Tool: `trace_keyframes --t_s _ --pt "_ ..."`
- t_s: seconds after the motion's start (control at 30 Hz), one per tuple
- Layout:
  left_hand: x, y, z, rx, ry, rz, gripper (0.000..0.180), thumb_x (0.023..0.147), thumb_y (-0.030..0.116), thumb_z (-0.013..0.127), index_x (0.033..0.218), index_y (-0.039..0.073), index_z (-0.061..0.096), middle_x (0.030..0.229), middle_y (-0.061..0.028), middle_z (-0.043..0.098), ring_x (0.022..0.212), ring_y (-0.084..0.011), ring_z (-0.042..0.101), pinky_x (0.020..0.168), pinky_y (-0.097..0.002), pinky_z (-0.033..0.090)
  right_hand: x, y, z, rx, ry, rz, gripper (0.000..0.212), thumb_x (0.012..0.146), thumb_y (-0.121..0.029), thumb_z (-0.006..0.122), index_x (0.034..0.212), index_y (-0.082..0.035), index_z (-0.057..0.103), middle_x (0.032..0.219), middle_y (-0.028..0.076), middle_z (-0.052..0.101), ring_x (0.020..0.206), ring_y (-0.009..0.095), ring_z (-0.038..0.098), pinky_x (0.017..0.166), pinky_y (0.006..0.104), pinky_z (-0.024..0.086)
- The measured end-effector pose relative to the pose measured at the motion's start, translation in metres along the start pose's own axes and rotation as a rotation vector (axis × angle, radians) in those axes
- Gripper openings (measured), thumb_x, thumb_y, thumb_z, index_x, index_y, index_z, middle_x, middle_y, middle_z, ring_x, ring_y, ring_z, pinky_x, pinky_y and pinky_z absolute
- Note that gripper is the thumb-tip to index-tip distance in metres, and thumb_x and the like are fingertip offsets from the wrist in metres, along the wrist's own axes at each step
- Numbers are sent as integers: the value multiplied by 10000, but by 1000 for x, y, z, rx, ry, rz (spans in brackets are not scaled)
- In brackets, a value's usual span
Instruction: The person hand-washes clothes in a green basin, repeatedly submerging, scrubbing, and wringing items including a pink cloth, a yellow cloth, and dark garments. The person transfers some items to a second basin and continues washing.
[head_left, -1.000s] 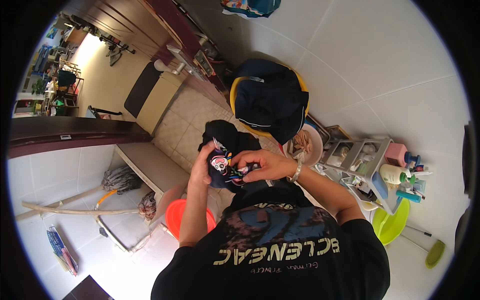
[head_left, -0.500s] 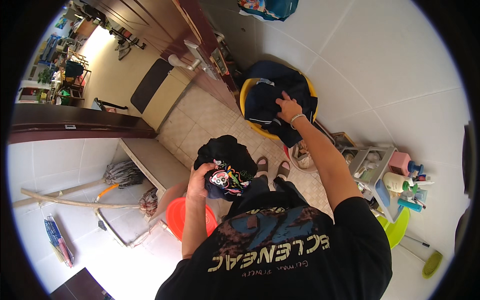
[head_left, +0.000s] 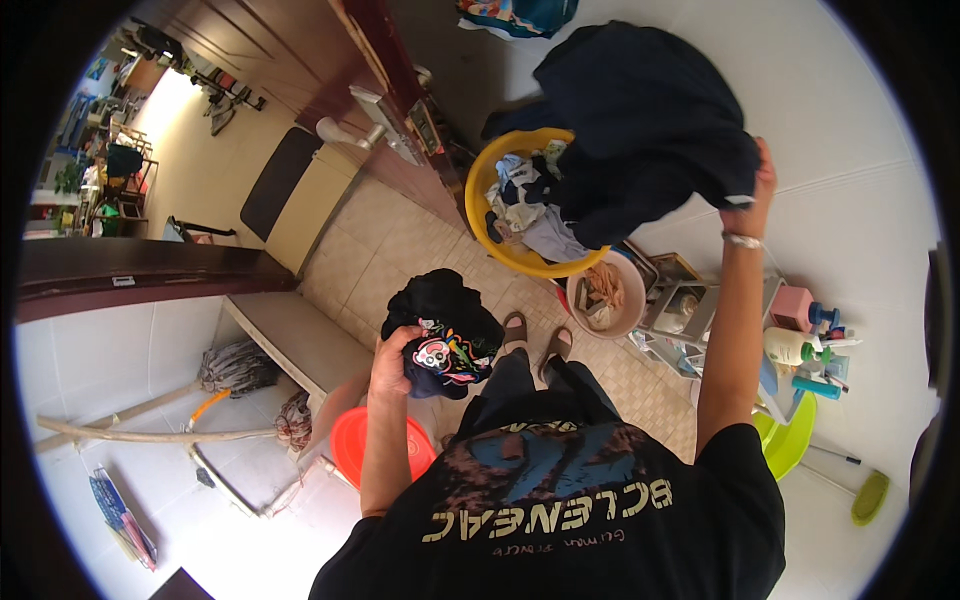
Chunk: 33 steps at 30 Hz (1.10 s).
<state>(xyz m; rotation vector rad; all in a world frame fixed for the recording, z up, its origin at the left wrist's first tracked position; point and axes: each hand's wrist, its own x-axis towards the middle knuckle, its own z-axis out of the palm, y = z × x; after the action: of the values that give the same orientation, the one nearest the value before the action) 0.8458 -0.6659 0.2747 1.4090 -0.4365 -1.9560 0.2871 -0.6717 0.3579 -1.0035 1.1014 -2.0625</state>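
My left hand [head_left: 390, 365] is closed on a bunched black garment [head_left: 440, 300] with a colourful cartoon print, held in front of my body. Off to the right, my right hand [head_left: 750, 195] grips one edge of a large dark navy garment [head_left: 650, 115] and holds it raised against the white tiled wall. Part of that cloth hangs over the right side of a yellow basin [head_left: 476, 200]. Inside the basin lie crumpled light and dark clothes [head_left: 530, 212]. The far end of the navy garment is partly hidden behind its own folds.
Beside the basin stands a pale pink bucket [head_left: 632, 305] with tan items inside. A shelf rack [head_left: 680, 315] with bottles is on the right. An orange-red basin [head_left: 360, 440] and mops [head_left: 238, 368] are at left. A brown door [head_left: 405, 90] stands ajar.
My right hand has gone from resting on the navy garment in the yellow basin to lifting it up and rightward, uncovering the clothes beneath. My left hand still holds the black garment.
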Motion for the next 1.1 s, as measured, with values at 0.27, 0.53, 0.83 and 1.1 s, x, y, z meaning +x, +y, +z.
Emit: trace_keyframes --t_s 0.27,0.53,0.83,1.1 --pt "24 -11 31 82 -145 -174 150 829 137 685 891 1 693 850 -95 714 765 -212 693 729 -347 589 -98 -95 -24 -94 152 9 330 955 -82 543 1274 -9 579 1196 103 656 1112 227 642 978 368 535" --pt "2 -53 132 392 -462 -244 392 761 23 699 1146 -11 633 971 -123 716 837 -227 706 766 -377 597 -312 -123 -148 -311 659 257 361 936 -85 563 1289 -6 568 1218 114 647 1130 237 634 988 373 526" --pt "-72 -153 210 757 -707 -343 411 728 98 776 1108 -9 661 993 -78 717 924 -156 666 856 -300 522 -589 -185 -216 -361 1130 423 399 916 -89 586 1305 -2 557 1242 126 636 1150 248 624 999 379 516" --pt "-162 -290 291 901 -1128 -418 331 754 115 751 1058 10 674 951 -47 695 877 -136 629 840 -286 485 -749 -234 -245 -391 1415 402 436 898 -91 606 1319 1 546 1264 137 627 1167 257 616 1009 384 508"
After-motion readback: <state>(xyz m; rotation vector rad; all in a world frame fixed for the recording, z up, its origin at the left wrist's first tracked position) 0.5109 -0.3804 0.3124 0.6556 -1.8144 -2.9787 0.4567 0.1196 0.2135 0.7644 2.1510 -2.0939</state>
